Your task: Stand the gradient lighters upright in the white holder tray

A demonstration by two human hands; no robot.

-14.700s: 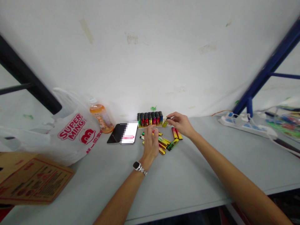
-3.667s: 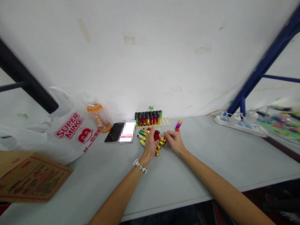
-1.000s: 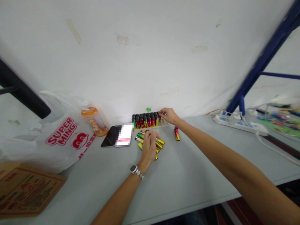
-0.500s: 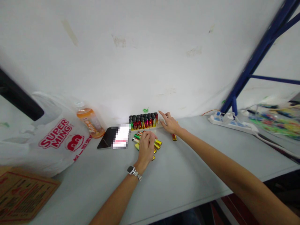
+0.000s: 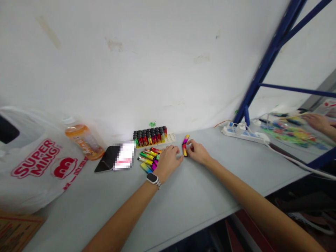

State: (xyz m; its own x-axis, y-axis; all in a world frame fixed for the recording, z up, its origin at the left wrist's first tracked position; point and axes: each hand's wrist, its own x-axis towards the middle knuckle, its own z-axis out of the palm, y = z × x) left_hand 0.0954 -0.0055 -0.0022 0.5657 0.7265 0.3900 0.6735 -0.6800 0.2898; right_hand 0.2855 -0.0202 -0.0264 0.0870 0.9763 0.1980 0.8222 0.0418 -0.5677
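Observation:
My left hand [image 5: 169,160] rests over the right side of a pile of lighters [image 5: 147,156] in shiny colours on the table. Its fingers are bent and spread, the thumb stands apart, and I see nothing held; part of the pile is hidden beneath it. My right hand [image 5: 198,152] is beside a red and yellow lighter [image 5: 184,150] and a purple and yellow lighter [image 5: 186,138], lying end to end. Its thumb and index finger are apart, close to where the two meet; contact is hard to make out. Behind, a pale tray [image 5: 172,138] holds several rows of upright black-topped lighters [image 5: 149,135].
Left of the pile lie a phone [image 5: 107,159], an orange drink bottle [image 5: 85,140] and a white plastic bag [image 5: 39,171]. A cardboard box [image 5: 18,229] stands at the lower left. On the right are a power strip [image 5: 244,134], a blue frame [image 5: 262,70] and another person's hand [image 5: 319,121].
My right hand has drawn back from the tray toward the two lighters on the table. My left hand has shifted right across the pile, uncovering lighters on its left. The view has turned right.

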